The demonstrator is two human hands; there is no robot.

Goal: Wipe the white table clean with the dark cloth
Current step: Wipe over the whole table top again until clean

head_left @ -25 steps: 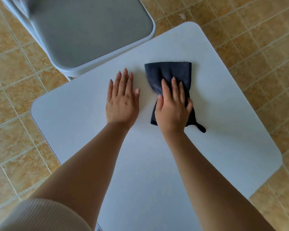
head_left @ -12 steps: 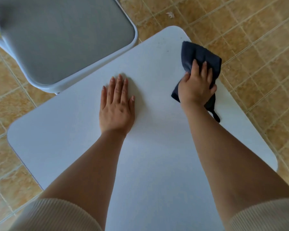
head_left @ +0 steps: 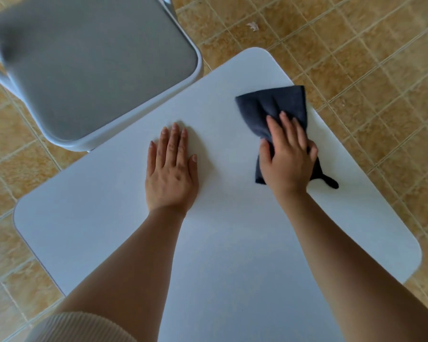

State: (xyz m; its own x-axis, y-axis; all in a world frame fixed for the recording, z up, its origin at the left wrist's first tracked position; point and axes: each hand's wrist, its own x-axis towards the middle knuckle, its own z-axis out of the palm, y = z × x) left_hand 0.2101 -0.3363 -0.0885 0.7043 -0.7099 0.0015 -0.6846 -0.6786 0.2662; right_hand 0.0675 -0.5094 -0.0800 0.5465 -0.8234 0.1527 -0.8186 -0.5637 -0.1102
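Head view: the right hand (head_left: pixel 287 164), fingers nearly straight, presses the cloth (head_left: pixel 272 104) onto the desk (head_left: pixel 220 243) near its far right corner. The cloth is back in from the edge it overhung a moment ago, so the wiping looks to be mid-stroke. The left hand (head_left: pixel 171 174) stays flat on the desk, bracing.

Cloth (head_left: pixel 272 107) on table (head_left: pixel 220 255), chair (head_left: pixel 89 67) behind-left

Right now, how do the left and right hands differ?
The left hand lies flat on the bare table, while the right hand presses on the cloth. The left hand is near the table's middle, and the right hand is close to its right edge. The left hand's fingers point straight ahead, but the right hand's fingers lean left. Both hands are palm down.
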